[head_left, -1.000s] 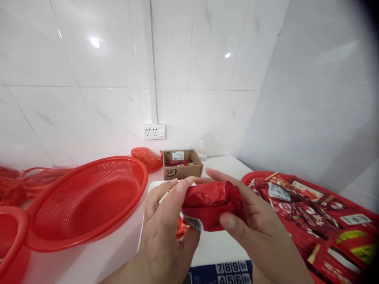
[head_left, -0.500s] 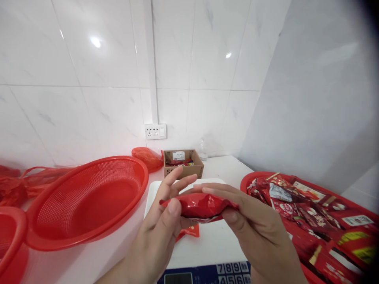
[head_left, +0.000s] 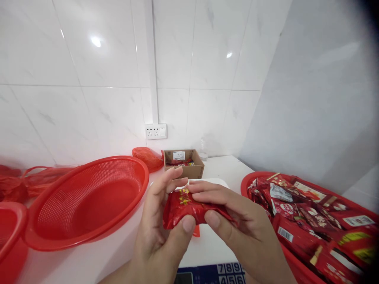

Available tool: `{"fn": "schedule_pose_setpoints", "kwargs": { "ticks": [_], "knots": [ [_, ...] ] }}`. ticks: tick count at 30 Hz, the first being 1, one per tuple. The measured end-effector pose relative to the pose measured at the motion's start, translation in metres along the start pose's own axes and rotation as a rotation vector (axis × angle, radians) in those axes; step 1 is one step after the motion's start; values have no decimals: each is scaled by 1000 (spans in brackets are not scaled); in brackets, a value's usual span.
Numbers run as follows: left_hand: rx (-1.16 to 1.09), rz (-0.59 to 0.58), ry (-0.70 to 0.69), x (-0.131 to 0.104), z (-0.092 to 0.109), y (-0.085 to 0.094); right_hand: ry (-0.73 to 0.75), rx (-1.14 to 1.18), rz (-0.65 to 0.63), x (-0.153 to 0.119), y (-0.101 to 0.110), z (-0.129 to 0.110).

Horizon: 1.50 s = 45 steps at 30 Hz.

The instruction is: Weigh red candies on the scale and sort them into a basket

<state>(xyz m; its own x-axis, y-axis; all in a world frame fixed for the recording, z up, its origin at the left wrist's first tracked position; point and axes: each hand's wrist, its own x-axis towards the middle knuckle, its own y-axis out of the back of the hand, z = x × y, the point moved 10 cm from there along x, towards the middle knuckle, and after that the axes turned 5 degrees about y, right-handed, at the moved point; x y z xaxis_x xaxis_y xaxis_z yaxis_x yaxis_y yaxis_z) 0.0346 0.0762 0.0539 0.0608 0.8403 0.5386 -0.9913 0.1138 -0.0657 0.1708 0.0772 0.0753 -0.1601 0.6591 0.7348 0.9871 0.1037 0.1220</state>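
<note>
A shiny red packet (head_left: 189, 207) with gold lettering is held between both hands above a white weighing scale. My left hand (head_left: 162, 228) grips its left part, thumb on the near side and fingers behind. On the right part, my right hand (head_left: 242, 221) has its thumb in front and its fingers over the top. Beneath the hands lies the scale's white plate (head_left: 204, 248), with a bit of another red item (head_left: 196, 231) showing on it. The blue keypad (head_left: 229, 272) of the scale is partly hidden by my right hand.
A large red perforated basket (head_left: 103, 205) stands at the left, beside another red basket (head_left: 12, 236). At the right, a red basket (head_left: 248, 177) holds several snack packets. Behind the scale are a cardboard box (head_left: 192, 171) with packets and a red plastic bag (head_left: 148, 157).
The packet has been tilted so that its broad face with gold lettering now shows. Both thumbs have moved closer together on its near side, and my left hand has shifted slightly.
</note>
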Motion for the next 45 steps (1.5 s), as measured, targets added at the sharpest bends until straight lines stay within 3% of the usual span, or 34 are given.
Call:
{"fn": "schedule_pose_setpoints", "kwargs": {
  "ticks": [4, 11, 16, 21, 28, 34, 40, 43, 45],
  "knots": [
    [23, 9, 28, 4, -5, 4, 20, 5, 17, -2, 1, -2],
    [-147, -91, 118, 7, -12, -5, 90, -49, 31, -5, 4, -11],
    [-202, -90, 67, 6, -4, -6, -1, -37, -13, -7, 1, 1],
    [-220, -75, -23, 5, 4, -9, -93, 161, -59, -10, -5, 7],
    [-242, -53, -40, 3, 9, -7, -88, 217, 29, -12, -3, -3],
    [-389, -104, 2, 5, 3, -11, -7, 113, -13, -8, -2, -3],
    [-561, -61, 223, 9, -21, -6, 50, -34, -74, -6, -5, -8],
    [-689, -19, 304, 9, -26, -1, 6, -58, -157, -12, -10, -5],
    [-764, -21, 361, 10, -30, -2, -12, -36, -144, -14, -7, -2]
  ]
}}
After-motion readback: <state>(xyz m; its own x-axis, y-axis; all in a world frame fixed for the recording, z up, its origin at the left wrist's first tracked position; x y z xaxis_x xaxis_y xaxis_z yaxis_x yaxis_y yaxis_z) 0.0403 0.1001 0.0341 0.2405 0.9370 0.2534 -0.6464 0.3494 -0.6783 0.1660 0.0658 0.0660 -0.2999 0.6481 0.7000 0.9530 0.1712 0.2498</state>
